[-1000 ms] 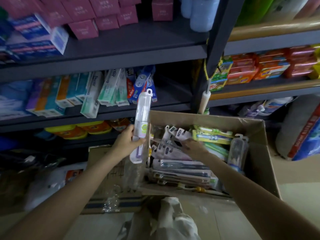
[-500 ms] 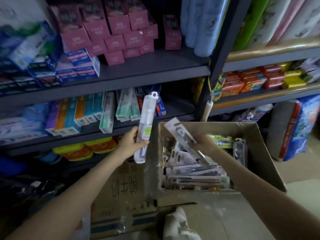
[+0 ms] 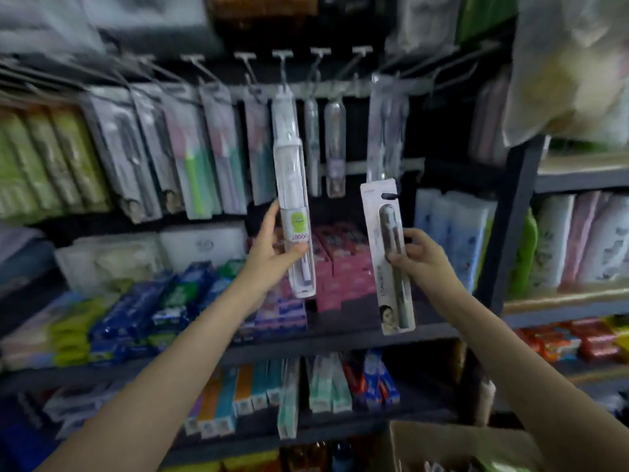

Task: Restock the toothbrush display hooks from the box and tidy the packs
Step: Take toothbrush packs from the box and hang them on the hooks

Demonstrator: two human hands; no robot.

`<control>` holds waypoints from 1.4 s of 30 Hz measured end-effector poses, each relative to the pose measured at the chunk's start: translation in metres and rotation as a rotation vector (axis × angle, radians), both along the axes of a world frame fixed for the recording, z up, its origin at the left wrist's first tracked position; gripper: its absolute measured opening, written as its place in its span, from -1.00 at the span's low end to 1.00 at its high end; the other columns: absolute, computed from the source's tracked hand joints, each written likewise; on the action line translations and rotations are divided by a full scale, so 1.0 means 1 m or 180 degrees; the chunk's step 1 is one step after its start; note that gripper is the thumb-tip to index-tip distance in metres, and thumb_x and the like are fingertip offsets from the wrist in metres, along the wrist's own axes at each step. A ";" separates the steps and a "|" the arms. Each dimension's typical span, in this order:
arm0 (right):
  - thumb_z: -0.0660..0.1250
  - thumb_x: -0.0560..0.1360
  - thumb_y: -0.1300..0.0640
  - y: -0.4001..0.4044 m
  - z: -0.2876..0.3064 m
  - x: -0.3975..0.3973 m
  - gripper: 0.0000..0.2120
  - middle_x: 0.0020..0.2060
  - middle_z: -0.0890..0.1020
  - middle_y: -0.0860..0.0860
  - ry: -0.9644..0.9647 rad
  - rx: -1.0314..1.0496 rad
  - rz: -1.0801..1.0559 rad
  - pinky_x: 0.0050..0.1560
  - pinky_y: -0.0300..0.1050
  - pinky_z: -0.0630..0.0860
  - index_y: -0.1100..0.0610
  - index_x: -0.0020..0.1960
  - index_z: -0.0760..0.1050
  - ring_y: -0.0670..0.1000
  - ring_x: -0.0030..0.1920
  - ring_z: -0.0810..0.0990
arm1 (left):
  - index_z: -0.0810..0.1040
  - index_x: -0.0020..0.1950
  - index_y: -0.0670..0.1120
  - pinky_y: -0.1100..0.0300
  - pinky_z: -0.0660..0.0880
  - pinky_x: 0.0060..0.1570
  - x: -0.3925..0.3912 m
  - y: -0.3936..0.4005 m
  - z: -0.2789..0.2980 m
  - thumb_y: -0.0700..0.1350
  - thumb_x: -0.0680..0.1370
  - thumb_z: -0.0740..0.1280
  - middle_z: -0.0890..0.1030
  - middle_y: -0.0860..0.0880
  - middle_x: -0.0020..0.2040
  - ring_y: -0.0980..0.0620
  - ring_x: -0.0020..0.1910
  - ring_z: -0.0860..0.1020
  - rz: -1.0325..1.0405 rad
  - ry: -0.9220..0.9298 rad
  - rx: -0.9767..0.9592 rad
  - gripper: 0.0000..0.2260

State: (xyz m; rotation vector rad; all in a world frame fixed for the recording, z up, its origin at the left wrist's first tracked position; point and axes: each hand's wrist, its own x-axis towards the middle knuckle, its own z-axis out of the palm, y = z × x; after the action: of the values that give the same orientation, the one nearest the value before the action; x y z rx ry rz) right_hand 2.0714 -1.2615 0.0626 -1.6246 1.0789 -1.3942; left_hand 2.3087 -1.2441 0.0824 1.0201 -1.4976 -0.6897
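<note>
1. Box (image 3: 442,444): only a corner shows at bottom right, below the right arm. With eyes up on the hooks, a dropped pack could miss it and land on the floor.
2. Right hand (image 3: 420,257): fingers and thumb pinch the flat carded pack (image 3: 388,257) at mid-length, upright, well below the rail. A one-point pinch on a long card lets it swing; the hang slot at the top could skew off line when lifted.
3. Left hand (image 3: 272,248): thumb and fingers wrapped round the lower half of the clear tube pack (image 3: 293,206). Its top sits right at a hook (image 3: 282,68); motion blur means I can't tell whether it is threaded. Letting go early means it falls.
4. Hooks are closely spaced. Hanging packs (image 3: 335,144) just beside the tube could get knocked or snagged.
5. Both hands are loaded, so there's no spare hand to steady neighbours or catch a slip.
6. Lower shelf stock (image 3: 258,390) sits under the drop path.
</note>
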 end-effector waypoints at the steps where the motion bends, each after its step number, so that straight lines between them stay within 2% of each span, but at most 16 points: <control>1: 0.30 0.51 0.29 -0.006 0.013 0.007 -0.78 -0.13 0.65 0.05 -0.0067 -0.0059 -0.0010 -0.13 -0.11 0.54 0.11 0.13 0.43 0.01 -0.13 0.63 | -0.01 0.51 0.07 0.36 0.47 -0.07 0.003 -0.004 0.014 -0.29 0.52 0.30 0.49 0.04 0.14 0.17 0.04 0.51 0.0002 0.0007 -0.0046 -0.29; 3: 0.29 0.52 0.28 -0.015 0.036 0.018 -0.81 -0.13 0.64 0.05 -0.0133 -0.0156 -0.0012 -0.15 -0.10 0.53 0.11 0.11 0.43 0.01 -0.14 0.63 | -0.05 0.52 0.08 0.30 0.46 0.05 0.004 -0.013 0.039 -0.26 0.53 0.31 0.44 0.01 0.28 0.07 0.20 0.47 0.0002 -0.0056 -0.0149 -0.28; 5: 0.29 0.52 0.28 -0.023 0.056 0.028 -0.83 -0.16 0.64 0.04 -0.0118 -0.0240 0.0004 -0.18 -0.14 0.53 0.11 0.09 0.43 -0.03 -0.17 0.62 | -0.06 0.52 0.12 0.12 0.44 0.21 0.003 -0.021 0.057 -0.26 0.53 0.31 0.38 0.03 0.36 0.03 0.30 0.42 -0.0034 0.0066 -0.0229 -0.27; 7: 0.28 0.53 0.29 -0.028 0.071 0.034 -0.83 -0.17 0.63 0.05 -0.0096 -0.0309 0.0103 -0.26 -0.24 0.55 0.13 0.09 0.43 -0.06 -0.22 0.62 | -0.06 0.52 0.16 0.01 0.41 0.26 0.002 -0.029 0.068 -0.27 0.54 0.30 0.36 0.08 0.37 0.03 0.31 0.41 -0.0082 0.0261 -0.0247 -0.26; 9: 0.28 0.53 0.29 -0.033 0.081 0.037 -0.84 -0.20 0.63 0.04 -0.0012 -0.0362 0.0188 -0.35 -0.34 0.52 0.13 0.08 0.43 -0.12 -0.29 0.62 | -0.07 0.51 0.18 0.00 0.39 0.26 0.002 -0.035 0.075 -0.26 0.54 0.30 0.36 0.08 0.36 0.04 0.32 0.39 -0.0040 0.0273 -0.0196 -0.26; 12: 0.27 0.53 0.30 -0.043 0.088 0.032 -0.83 -0.23 0.63 0.01 0.0085 -0.0329 0.0284 -0.41 -0.38 0.48 0.11 0.08 0.43 -0.19 -0.36 0.62 | -0.08 0.51 0.17 -0.07 0.33 0.33 0.001 -0.045 0.079 -0.24 0.54 0.30 0.35 0.04 0.38 0.02 0.34 0.36 0.0071 0.0235 -0.0047 -0.26; 16: 0.29 0.52 0.27 -0.059 0.088 0.020 -0.78 -0.14 0.65 0.06 0.0034 -0.0183 0.0237 -0.30 -0.24 0.52 0.15 0.16 0.46 -0.03 -0.21 0.63 | -0.09 0.51 0.15 -0.06 0.27 0.34 -0.003 -0.056 0.087 -0.22 0.54 0.31 0.23 0.00 0.48 0.01 0.42 0.25 0.0224 0.0105 0.0093 -0.26; 20: 0.29 0.52 0.27 -0.073 0.089 0.008 -0.79 -0.15 0.64 0.06 -0.0098 -0.0141 0.0212 -0.24 -0.17 0.53 0.17 0.16 0.46 0.00 -0.18 0.62 | -0.08 0.51 0.17 -0.03 0.27 0.33 -0.010 -0.063 0.092 -0.21 0.54 0.31 0.15 0.06 0.51 0.01 0.42 0.25 0.0327 -0.0106 0.0135 -0.26; 26: 0.28 0.53 0.26 -0.083 0.090 0.004 -0.83 -0.17 0.63 0.06 -0.0115 -0.0078 0.0359 -0.35 -0.30 0.50 0.12 0.10 0.43 -0.05 -0.21 0.61 | -0.08 0.52 0.14 0.02 0.28 0.32 -0.018 -0.065 0.083 -0.20 0.55 0.30 0.24 -0.02 0.47 -0.02 0.39 0.30 0.0485 0.0097 0.0283 -0.29; 31: 0.31 0.52 0.25 -0.088 0.091 0.007 -0.76 -0.09 0.65 0.13 -0.0142 -0.0012 0.0529 -0.27 -0.20 0.52 0.13 0.17 0.41 0.02 -0.16 0.63 | -0.04 0.52 0.11 0.01 0.25 0.32 -0.027 -0.065 0.079 -0.18 0.58 0.25 0.25 -0.09 0.46 -0.04 0.42 0.25 0.0471 -0.0058 0.0516 -0.36; 35: 0.31 0.52 0.25 -0.092 0.089 0.002 -0.78 -0.14 0.66 0.10 -0.0106 -0.0008 0.0619 -0.30 -0.26 0.50 0.11 0.14 0.43 -0.01 -0.19 0.63 | -0.02 0.50 0.19 0.09 0.21 0.34 -0.028 -0.064 0.067 -0.19 0.59 0.23 0.11 0.02 0.51 0.03 0.46 0.16 0.0575 -0.0123 0.0255 -0.38; 36: 0.31 0.52 0.25 -0.093 0.088 0.001 -0.78 -0.15 0.66 0.09 -0.0074 -0.0013 0.0635 -0.31 -0.26 0.50 0.11 0.14 0.43 -0.02 -0.20 0.63 | -0.01 0.50 0.19 0.16 0.23 0.30 -0.028 -0.063 0.063 -0.19 0.59 0.22 0.09 0.10 0.50 0.15 0.43 0.21 0.0583 -0.0248 0.0134 -0.39; 38: 0.31 0.52 0.25 -0.095 0.087 -0.003 -0.79 -0.14 0.66 0.09 -0.0029 0.0011 0.0650 -0.30 -0.23 0.50 0.11 0.14 0.43 -0.01 -0.20 0.63 | 0.00 0.49 0.19 0.39 0.30 0.14 -0.028 -0.059 0.055 -0.19 0.59 0.23 0.17 0.27 0.40 0.51 0.11 0.37 0.0618 -0.0437 -0.0075 -0.39; 39: 0.31 0.52 0.25 -0.096 0.087 -0.004 -0.78 -0.12 0.65 0.11 -0.0018 0.0017 0.0650 -0.29 -0.20 0.49 0.12 0.15 0.43 0.00 -0.19 0.63 | 0.00 0.49 0.19 0.44 0.35 0.09 -0.026 -0.059 0.052 -0.19 0.58 0.24 0.26 0.29 0.31 0.55 -0.04 0.41 0.0661 -0.0435 -0.0158 -0.39; 40: 0.31 0.52 0.25 -0.097 0.087 -0.004 -0.78 -0.11 0.65 0.12 -0.0017 0.0023 0.0650 -0.27 -0.18 0.50 0.13 0.16 0.43 0.01 -0.19 0.62 | 0.00 0.49 0.21 0.43 0.37 0.08 -0.023 -0.060 0.051 -0.19 0.58 0.25 0.36 0.28 0.20 0.48 -0.10 0.45 0.0728 -0.0393 -0.0219 -0.37; 42: 0.31 0.52 0.25 -0.097 0.089 -0.003 -0.77 -0.12 0.65 0.13 -0.0047 0.0030 0.0673 -0.25 -0.15 0.51 0.14 0.16 0.43 0.02 -0.18 0.63 | -0.01 0.49 0.22 0.42 0.36 0.07 -0.019 -0.061 0.054 -0.19 0.57 0.26 0.38 0.29 -0.07 0.38 -0.19 0.43 0.0867 -0.0294 -0.0244 -0.35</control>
State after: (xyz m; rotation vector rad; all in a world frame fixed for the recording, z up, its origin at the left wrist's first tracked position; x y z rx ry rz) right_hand 2.0687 -1.3588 0.1518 -1.6662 0.8759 -1.2580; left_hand 2.2893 -1.3050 0.1363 1.1826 -1.4179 -0.3940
